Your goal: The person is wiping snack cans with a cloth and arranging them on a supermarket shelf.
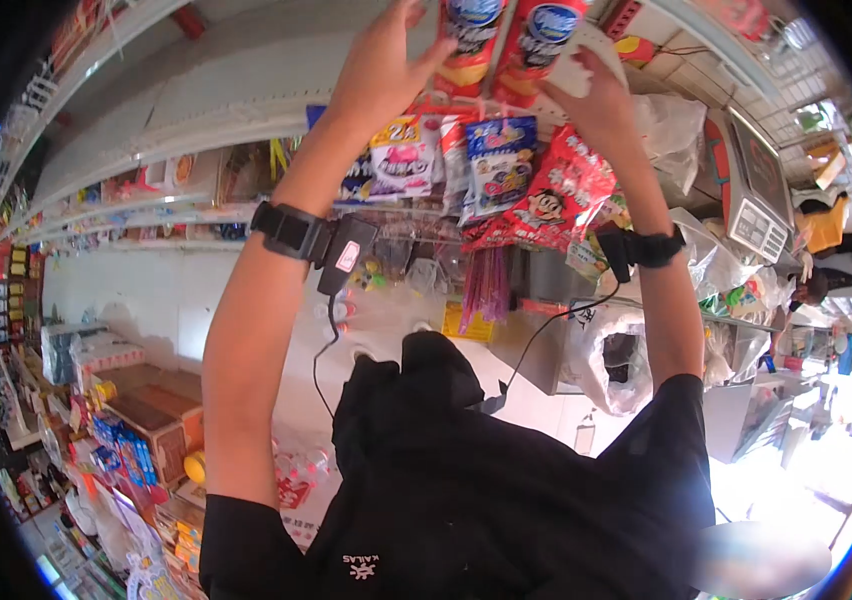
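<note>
Two red chip cans [465,45] with blue oval labels stand side by side on a shelf at the top of the view. My left hand [381,70] is beside the left can, its thumb stretched out to the can's edge and its fingertips partly cut off by the frame. On the other side, my right hand [598,105] is by the right can [536,50], fingers apart and thumb near the can's lower end. Below the cans hang a blue candy bag [501,168], a purple-and-white bag [401,160] and a red snack bag [568,190].
White shelves [176,140] with packets run to the left. A scale [758,190] stands at the right, near crumpled plastic bags [671,130]. Brown cardboard boxes [151,410] are at lower left. Another person [816,285] is at far right. Cables hang from both my wrist straps.
</note>
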Tool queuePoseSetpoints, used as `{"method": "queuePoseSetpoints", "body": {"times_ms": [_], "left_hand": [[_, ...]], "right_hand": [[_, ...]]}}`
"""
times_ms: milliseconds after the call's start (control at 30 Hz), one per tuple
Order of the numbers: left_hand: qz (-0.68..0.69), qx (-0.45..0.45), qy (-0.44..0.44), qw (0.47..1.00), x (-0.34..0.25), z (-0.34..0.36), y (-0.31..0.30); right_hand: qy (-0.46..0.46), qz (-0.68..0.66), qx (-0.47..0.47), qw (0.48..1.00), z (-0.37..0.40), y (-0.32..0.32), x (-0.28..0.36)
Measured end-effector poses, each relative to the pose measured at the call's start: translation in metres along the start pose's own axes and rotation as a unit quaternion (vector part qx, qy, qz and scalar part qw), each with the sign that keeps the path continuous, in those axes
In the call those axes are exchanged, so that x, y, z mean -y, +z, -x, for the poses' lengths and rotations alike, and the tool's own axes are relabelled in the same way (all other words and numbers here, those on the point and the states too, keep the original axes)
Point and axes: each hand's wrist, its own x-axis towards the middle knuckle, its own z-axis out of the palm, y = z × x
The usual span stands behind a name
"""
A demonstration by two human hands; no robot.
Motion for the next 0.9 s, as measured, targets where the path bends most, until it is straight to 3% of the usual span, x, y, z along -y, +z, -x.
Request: {"method": "queuePoseSetpoints", "body": {"times_ms": [67,167,233,267,300,367,433,533,600,667,733,767,800,867,900], "left_hand": [[0.065,-0.036,-0.044,0.996,-0.022,0.014,-0.035],[-0.041,-0.055,-0.084,0.994,-0.015,0.081,-0.09],[-0.04,-0.081,-0.163,0.982,0.0,0.154,-0.113],[-0.021,-0.089,-0.238,0.967,0.015,0.199,-0.121],[-0.001,-0.097,-0.309,0.946,0.034,0.251,-0.127],[-0.017,-0.05,-0.479,0.876,0.08,0.375,-0.137],[-0.068,-0.026,-0.543,0.837,0.118,0.499,-0.138],[-0.131,0.082,-0.632,0.759,0.145,0.668,-0.132],[-0.091,0.038,-0.671,0.735,0.15,0.739,-0.124],[-0.107,0.054,-0.703,0.701,0.163,0.8,-0.103],[-0.036,0.092,-0.745,0.66,0.187,0.855,-0.081],[0.006,0.116,-0.773,0.624,0.2,0.876,-0.071],[-0.031,0.143,-0.761,0.632,0.212,0.9,-0.056],[-0.002,0.159,-0.761,0.629,0.248,0.928,-0.035],[-0.001,0.157,-0.769,0.62,0.264,0.947,-0.018]], "right_hand": [[-0.009,-0.071,-0.068,0.995,0.006,-0.008,0.017],[0.006,-0.119,-0.062,0.991,0.049,-0.018,0.089],[0.006,-0.165,0.057,0.985,0.096,0.007,0.13],[-0.089,-0.166,0.102,0.977,0.117,0.028,0.148],[-0.039,-0.245,0.196,0.949,0.141,0.049,0.172],[-0.106,-0.228,0.322,0.913,0.198,0.12,0.189],[-0.054,-0.248,0.47,0.845,0.259,0.188,0.208],[-0.078,-0.207,0.628,0.746,0.353,0.295,0.226],[-0.046,-0.144,0.706,0.692,0.414,0.359,0.247],[-0.023,-0.142,0.713,0.686,0.483,0.427,0.255],[-0.021,-0.141,0.696,0.704,0.518,0.489,0.275],[-0.002,-0.056,0.74,0.671,0.542,0.53,0.283],[-0.006,-0.056,0.75,0.659,0.569,0.559,0.286],[0.012,-0.022,0.656,0.754,0.599,0.616,0.3],[0.034,0.001,0.665,0.746,0.617,0.647,0.298]]}}
